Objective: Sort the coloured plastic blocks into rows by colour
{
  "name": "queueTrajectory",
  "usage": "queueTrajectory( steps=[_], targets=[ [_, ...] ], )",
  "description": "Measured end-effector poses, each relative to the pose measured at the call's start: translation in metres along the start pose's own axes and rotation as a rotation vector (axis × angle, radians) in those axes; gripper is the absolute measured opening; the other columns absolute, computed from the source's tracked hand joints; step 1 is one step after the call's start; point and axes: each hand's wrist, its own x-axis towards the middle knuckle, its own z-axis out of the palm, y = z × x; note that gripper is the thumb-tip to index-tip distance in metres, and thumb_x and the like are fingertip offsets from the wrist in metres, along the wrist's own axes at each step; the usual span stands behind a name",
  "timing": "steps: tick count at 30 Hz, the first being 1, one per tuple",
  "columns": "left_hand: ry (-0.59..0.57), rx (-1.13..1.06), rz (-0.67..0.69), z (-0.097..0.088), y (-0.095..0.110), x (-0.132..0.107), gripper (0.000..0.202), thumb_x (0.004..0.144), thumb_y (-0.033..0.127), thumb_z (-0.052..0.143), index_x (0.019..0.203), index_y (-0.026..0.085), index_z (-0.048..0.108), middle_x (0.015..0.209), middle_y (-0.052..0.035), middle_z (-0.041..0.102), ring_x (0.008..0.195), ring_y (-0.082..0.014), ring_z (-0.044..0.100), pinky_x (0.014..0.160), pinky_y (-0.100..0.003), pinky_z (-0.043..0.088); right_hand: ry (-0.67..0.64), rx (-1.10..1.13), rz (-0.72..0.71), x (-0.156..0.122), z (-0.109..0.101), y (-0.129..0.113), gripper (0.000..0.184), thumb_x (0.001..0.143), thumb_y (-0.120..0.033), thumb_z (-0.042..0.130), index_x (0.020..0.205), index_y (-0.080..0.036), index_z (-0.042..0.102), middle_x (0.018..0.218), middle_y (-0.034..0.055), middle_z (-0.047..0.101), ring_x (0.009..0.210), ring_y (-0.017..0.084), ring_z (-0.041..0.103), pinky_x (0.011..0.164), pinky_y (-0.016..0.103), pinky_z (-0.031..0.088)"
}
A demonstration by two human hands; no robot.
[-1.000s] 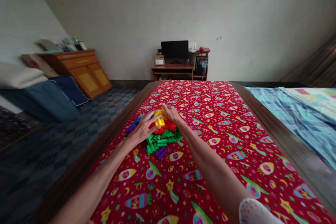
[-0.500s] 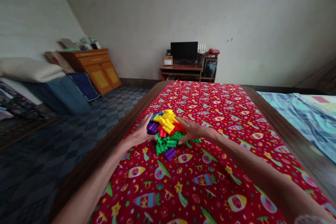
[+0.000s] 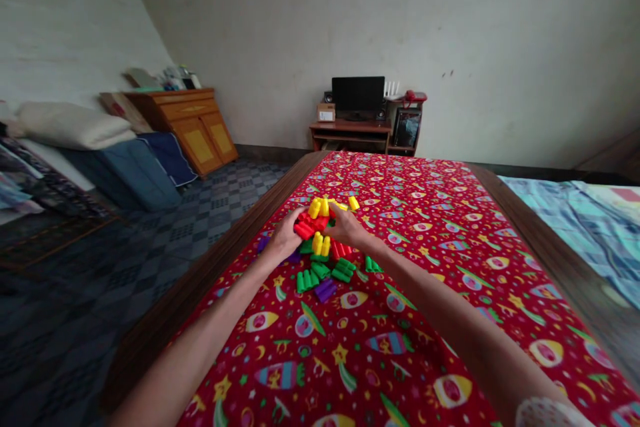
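Observation:
My left hand [image 3: 286,235] and my right hand [image 3: 349,227] cup a clump of plastic building blocks from both sides. Between them are red blocks [image 3: 311,227], with yellow blocks [image 3: 319,207] on top. The left fingers curl against the red ones, while the right fingers bend round the far side, partly hidden. Nearer to me lie a yellow block [image 3: 321,244], green blocks [image 3: 308,281] and a purple block [image 3: 325,290] on the red patterned cloth. One yellow block [image 3: 354,203] stands apart beyond my right hand. More purple blocks [image 3: 263,243] show beside my left hand.
The red printed cloth [image 3: 400,320] covers a table with a dark wooden edge [image 3: 210,280]. Beyond it stands a desk [image 3: 350,127] with a monitor [image 3: 359,95]. At left is a wooden cabinet [image 3: 200,130]; at right, a bluish checked cloth [image 3: 560,213].
My hands have come closer together and closed round part of the pile. The blocks have shifted and spread: yellow ones moved away from me, and red ones came up between my hands.

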Motion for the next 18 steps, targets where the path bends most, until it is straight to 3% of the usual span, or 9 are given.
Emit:
queueTrajectory(
  steps=[5, 8, 10, 13, 16, 18],
  targets=[
    [-0.051, -0.01, 0.045, -0.015, 0.001, 0.005, 0.052, 0.076, 0.02, 0.044, 0.125, 0.017, 0.06, 0.133, -0.0105, 0.059, 0.117, -0.0238, 0.06, 0.103, -0.04, 0.048, -0.188, 0.112, -0.078, -0.008, -0.045, 0.004, 0.068, 0.076, -0.029, 0.07, 0.14, -0.02, 0.048, 0.105, 0.005, 0.068, 0.095, 0.021, 0.062, 0.081, 0.032, 0.049],
    [-0.075, 0.158, 0.095, -0.037, -0.005, -0.011, 0.047, 0.083, 0.024, 0.04, 0.124, 0.019, 0.062, 0.14, -0.0093, 0.054, 0.128, -0.0249, 0.052, 0.112, -0.043, 0.038, -0.298, -0.062, -0.024, -0.041, -0.074, 0.015, 0.069, 0.084, -0.034, 0.063, 0.147, -0.017, 0.04, 0.1, 0.0092, 0.07, 0.091, 0.023, 0.065, 0.08, 0.036, 0.051],
    [-0.087, 0.279, 0.079, -0.048, -0.012, -0.029, 0.051, 0.089, 0.036, 0.043, 0.136, 0.02, 0.052, 0.145, -0.0099, 0.049, 0.136, -0.0274, 0.043, 0.116, -0.047, 0.03, -0.392, -0.224, -0.017, -0.07, -0.085, 0.023, 0.076, 0.084, -0.043, 0.063, 0.149, -0.015, 0.036, 0.109, 0.0155, 0.069, 0.099, 0.028, 0.064, 0.086, 0.042, 0.051],
    [-0.251, 0.335, -0.005, -0.048, -0.018, -0.055, 0.08, 0.082, 0.055, 0.059, 0.149, 0.019, 0.035, 0.153, -0.016, 0.037, 0.14, -0.0366, 0.036, 0.112, -0.054, 0.033, -0.429, -0.416, -0.071, -0.105, -0.082, 0.032, 0.091, 0.072, -0.047, 0.076, 0.15, -0.02, 0.036, 0.131, 0.0209, 0.057, 0.118, 0.036, 0.055, 0.093, 0.048, 0.048],
    [-0.308, 0.398, -0.013, -0.028, -0.011, -0.068, 0.113, 0.057, 0.057, 0.082, 0.151, 0.024, 0.029, 0.158, -0.0163, 0.027, 0.141, -0.0452, 0.028, 0.11, -0.061, 0.032, -0.359, -0.41, -0.145, -0.108, -0.062, 0.031, 0.07, 0.078, -0.032, 0.071, 0.142, -0.019, 0.047, 0.122, 0.018, 0.062, 0.11, 0.03, 0.06, 0.089, 0.04, 0.049],
    [-0.273, 0.416, 0.039, -0.011, 0.002, -0.068, 0.116, 0.054, 0.05, 0.086, 0.152, 0.029, 0.027, 0.158, -0.0135, 0.028, 0.14, -0.0431, 0.03, 0.111, -0.059, 0.032, -0.305, -0.356, -0.149, -0.092, -0.047, 0.027, 0.049, 0.081, -0.024, 0.066, 0.129, -0.014, 0.059, 0.105, 0.0142, 0.068, 0.096, 0.023, 0.064, 0.082, 0.032, 0.05]
  ],
)
